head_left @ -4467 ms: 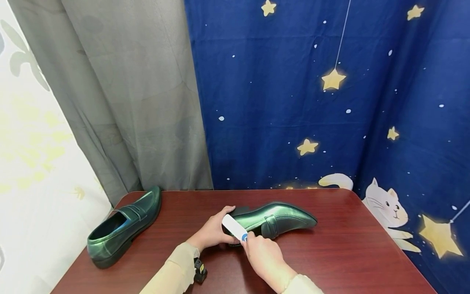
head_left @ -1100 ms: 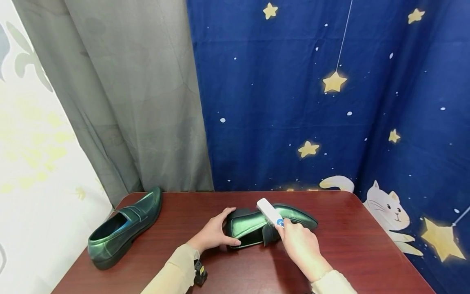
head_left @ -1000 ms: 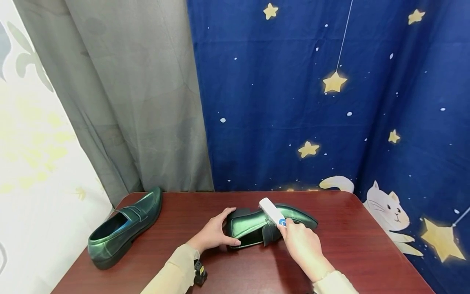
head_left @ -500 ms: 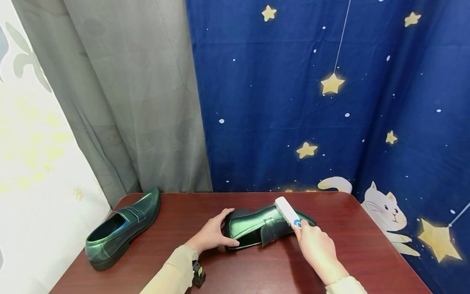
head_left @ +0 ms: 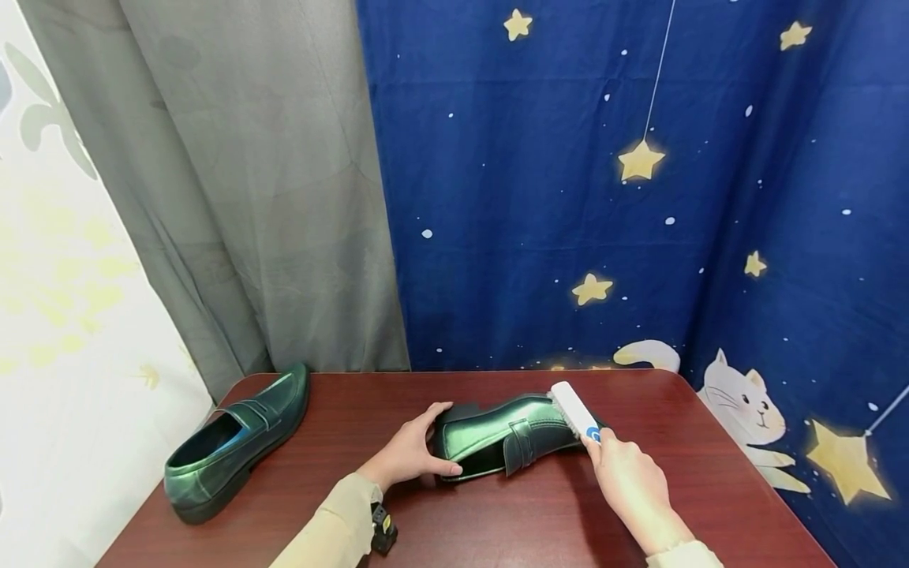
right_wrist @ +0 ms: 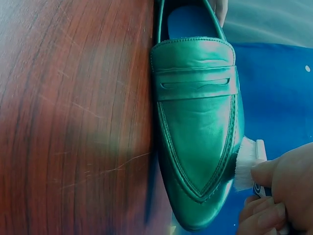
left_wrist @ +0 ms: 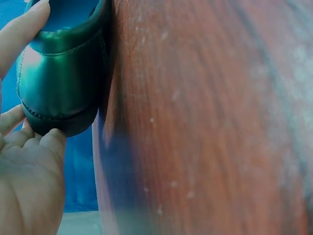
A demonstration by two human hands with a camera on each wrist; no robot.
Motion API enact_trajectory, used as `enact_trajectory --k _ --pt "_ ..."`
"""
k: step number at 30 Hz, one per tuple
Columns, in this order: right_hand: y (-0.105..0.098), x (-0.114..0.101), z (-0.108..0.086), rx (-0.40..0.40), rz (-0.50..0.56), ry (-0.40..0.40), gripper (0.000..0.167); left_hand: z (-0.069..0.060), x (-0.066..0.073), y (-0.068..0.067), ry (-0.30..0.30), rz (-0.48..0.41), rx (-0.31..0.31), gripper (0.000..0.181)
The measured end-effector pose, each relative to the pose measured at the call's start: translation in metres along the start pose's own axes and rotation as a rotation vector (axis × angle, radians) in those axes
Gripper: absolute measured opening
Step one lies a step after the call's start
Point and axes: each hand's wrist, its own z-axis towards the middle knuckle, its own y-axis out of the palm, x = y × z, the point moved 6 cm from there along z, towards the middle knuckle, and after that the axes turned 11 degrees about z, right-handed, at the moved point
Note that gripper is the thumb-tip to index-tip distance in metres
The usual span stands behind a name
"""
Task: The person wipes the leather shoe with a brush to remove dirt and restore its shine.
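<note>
A green loafer point(head_left: 490, 430) lies on its side on the table, toe to the right. My left hand point(head_left: 408, 454) grips its heel end, thumb at the opening's rim; the left wrist view shows the fingers point(left_wrist: 54, 139) under the heel point(left_wrist: 61, 88). My right hand point(head_left: 632, 481) holds a white brush point(head_left: 574, 409) by its handle, the bristles against the shoe's side near the toe. In the right wrist view the bristles point(right_wrist: 246, 164) touch the edge of the shoe's front part point(right_wrist: 198, 137), and thumb and fingers pinch the handle.
A second green loafer point(head_left: 237, 442) stands upright at the left of the reddish-brown table point(head_left: 454, 528). Grey curtain point(head_left: 284, 197) and blue star-patterned curtain point(head_left: 525, 197) hang behind the table's far edge. A small black device point(head_left: 384, 528) is on the left wrist.
My right hand and the brush have moved right along the loafer, from its heel end to near the toe. My left hand keeps its grip on the heel end.
</note>
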Motion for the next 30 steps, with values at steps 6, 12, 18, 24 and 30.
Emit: enact_trajectory --k 6,12,18,24,30 --pt "0.001 0.009 0.001 -0.044 0.006 0.042 0.033 0.0 -0.001 0.001 -0.002 -0.004 0.0 0.11" --pt "0.0 0.02 -0.002 -0.048 0.029 0.069 0.035 0.0 -0.001 0.0 -0.002 0.002 -0.002 0.109" --pt "-0.001 0.03 -0.006 -0.035 0.049 0.079 0.035 0.0 -0.002 0.0 -0.003 0.016 0.003 0.107" --pt "0.0 0.041 -0.009 -0.053 0.058 0.103 0.041 0.001 -0.001 0.0 0.008 0.032 0.01 0.108" --pt "0.002 0.05 -0.01 -0.079 0.068 0.128 0.049 0.002 -0.001 0.0 0.015 0.03 0.015 0.108"
